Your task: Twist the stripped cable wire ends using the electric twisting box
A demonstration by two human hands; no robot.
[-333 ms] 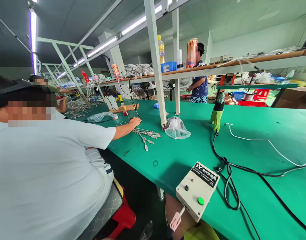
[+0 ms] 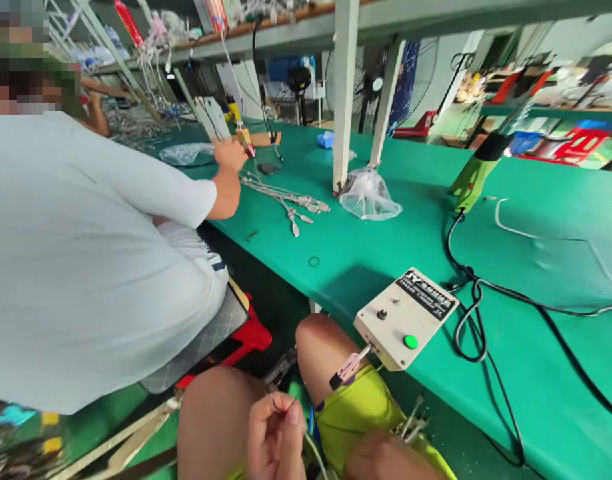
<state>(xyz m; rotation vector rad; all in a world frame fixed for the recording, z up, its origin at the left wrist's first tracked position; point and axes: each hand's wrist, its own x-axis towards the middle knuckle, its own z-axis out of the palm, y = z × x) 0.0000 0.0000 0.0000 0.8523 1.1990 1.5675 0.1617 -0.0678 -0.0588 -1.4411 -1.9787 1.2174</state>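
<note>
My left hand [image 2: 276, 437] is raised in front of my knees, thumb and fingers pinched on a cable. Thin dark wire ends stick out at its fingertips, and the pale cable [image 2: 316, 457] hangs down beside the hand. My right hand [image 2: 386, 459] is low over my yellow-green shorts, smeared by motion, so its fingers are unclear. Just beyond it, several cable ends with metal plugs [image 2: 413, 423] lie on my lap. A beige control box [image 2: 406, 319] with a green button sits at the table edge above my knee. A pink clip [image 2: 349, 368] juts from its shaft.
Left of me sits a co-worker in a white shirt [image 2: 111, 253], one arm on the green table [image 2: 281, 267]. USB cables [image 2: 296, 200], a clear plastic bag [image 2: 370, 195], a green heat gun [image 2: 473, 180] and looped black cords [image 2: 479, 320] lie on it. A white post [image 2: 345, 100] rises behind.
The view has tilted down, bringing both my hands and my lap into sight. The co-worker's hand has moved from near the USB cables to a small bottle farther back.
</note>
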